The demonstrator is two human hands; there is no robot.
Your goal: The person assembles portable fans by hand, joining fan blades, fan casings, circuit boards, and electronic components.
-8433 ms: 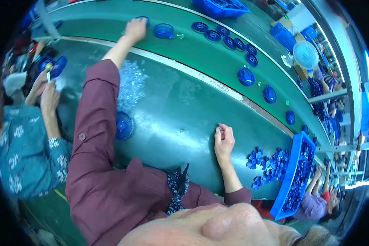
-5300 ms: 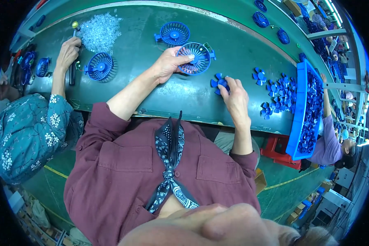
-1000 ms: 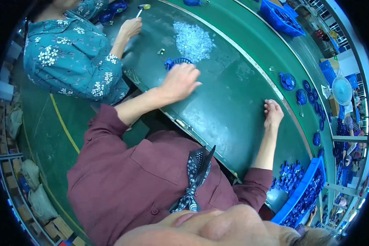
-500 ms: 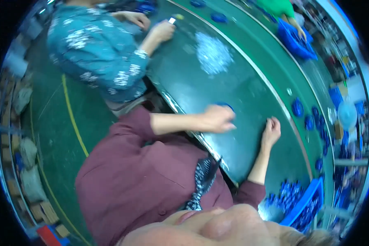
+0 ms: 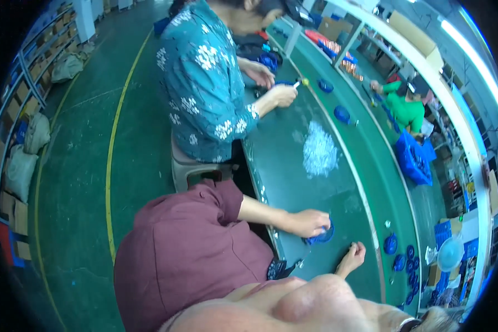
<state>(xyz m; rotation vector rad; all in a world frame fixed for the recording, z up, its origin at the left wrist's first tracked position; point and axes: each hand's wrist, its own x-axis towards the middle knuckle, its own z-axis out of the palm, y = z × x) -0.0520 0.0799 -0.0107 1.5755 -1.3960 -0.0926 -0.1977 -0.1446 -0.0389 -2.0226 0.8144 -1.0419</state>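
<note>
- No words, numbers, brands or signs can be read anywhere in view;
- on the blue round piece (image 5: 325,238) under the left hand (image 5: 311,223), no lettering can be made out;
- on the cartons (image 5: 20,213) and pale sacks (image 5: 21,176) at the left, any print is too small to tell;
- on the blue crate (image 5: 405,148) across the counter (image 5: 278,185), likewise nothing legible

A tube light (image 5: 475,64) glares upper right; edges bend darkly.

The worktop (image 5: 285,171) is smooth and semi-gloss; the blue part (image 5: 322,238) looks plastic; the maroon shirt (image 5: 191,238) is matt cloth.
</note>
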